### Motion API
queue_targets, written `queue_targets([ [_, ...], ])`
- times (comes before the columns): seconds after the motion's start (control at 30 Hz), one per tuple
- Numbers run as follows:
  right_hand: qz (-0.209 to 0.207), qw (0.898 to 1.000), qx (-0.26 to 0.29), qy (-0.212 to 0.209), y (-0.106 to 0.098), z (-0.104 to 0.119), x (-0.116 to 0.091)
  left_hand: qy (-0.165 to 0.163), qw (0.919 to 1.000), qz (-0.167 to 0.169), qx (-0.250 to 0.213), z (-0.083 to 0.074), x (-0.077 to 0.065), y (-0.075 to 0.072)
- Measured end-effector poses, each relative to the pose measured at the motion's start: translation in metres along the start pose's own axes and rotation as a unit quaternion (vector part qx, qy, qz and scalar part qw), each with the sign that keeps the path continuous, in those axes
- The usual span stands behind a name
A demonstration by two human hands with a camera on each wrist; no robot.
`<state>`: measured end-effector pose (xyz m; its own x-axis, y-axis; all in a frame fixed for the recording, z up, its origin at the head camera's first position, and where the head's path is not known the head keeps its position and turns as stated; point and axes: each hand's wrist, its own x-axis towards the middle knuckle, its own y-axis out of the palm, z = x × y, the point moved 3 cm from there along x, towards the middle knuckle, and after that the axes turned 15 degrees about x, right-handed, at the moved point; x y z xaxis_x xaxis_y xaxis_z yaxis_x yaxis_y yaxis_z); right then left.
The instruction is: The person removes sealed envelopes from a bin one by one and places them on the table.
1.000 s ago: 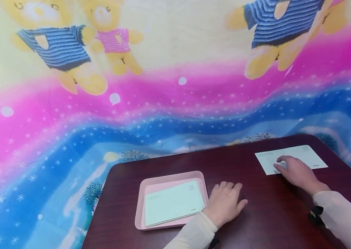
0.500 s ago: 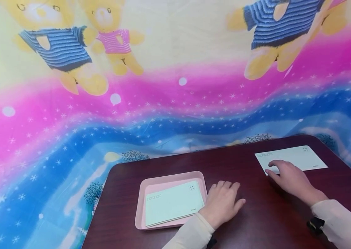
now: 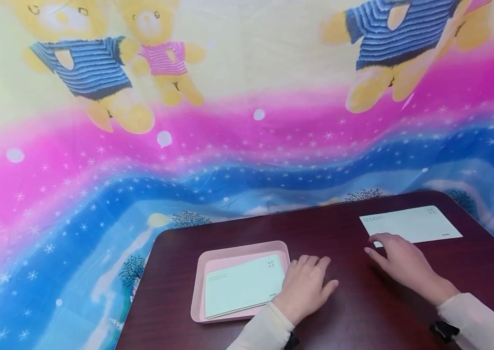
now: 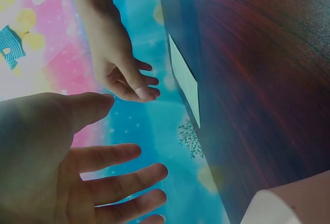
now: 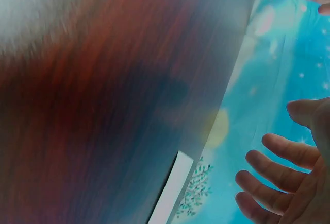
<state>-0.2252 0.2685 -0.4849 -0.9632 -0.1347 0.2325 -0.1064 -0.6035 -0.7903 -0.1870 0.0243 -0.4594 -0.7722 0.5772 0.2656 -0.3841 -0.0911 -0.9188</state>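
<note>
A pale envelope (image 3: 413, 223) lies flat at the right back of the dark table. My right hand (image 3: 406, 262) hovers at its near left corner, overlapping it in the head view, fingers loosely bent and holding nothing. Further left, my left hand (image 3: 305, 287) is beside the pink tray (image 3: 199, 291), covering part of its right side in the head view. Its fingers are spread and relaxed, with nothing in them, as the left wrist view shows the fingers (image 4: 124, 183) apart. Inside the tray lies a small stack of similar envelopes (image 3: 242, 287), slightly askew.
The dark wood table (image 3: 317, 233) has rounded corners. Behind it hangs a cloth backdrop (image 3: 229, 136) with printed bears and snowflakes. Black bands (image 3: 445, 330) sit at the wrists, below light sleeves (image 3: 483, 321).
My right hand has drawn back left and toward me, off most of the right-hand envelope, which stays put. My left hand has shifted slightly left toward the tray.
</note>
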Motion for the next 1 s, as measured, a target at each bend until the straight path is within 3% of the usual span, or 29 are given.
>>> queue_targets([
  [1.0, -0.022, 0.995, -0.004, -0.093, 0.021, 0.062, -0.025, -0.037, 0.999, -0.005, -0.023, 0.026, -0.028, 0.002],
])
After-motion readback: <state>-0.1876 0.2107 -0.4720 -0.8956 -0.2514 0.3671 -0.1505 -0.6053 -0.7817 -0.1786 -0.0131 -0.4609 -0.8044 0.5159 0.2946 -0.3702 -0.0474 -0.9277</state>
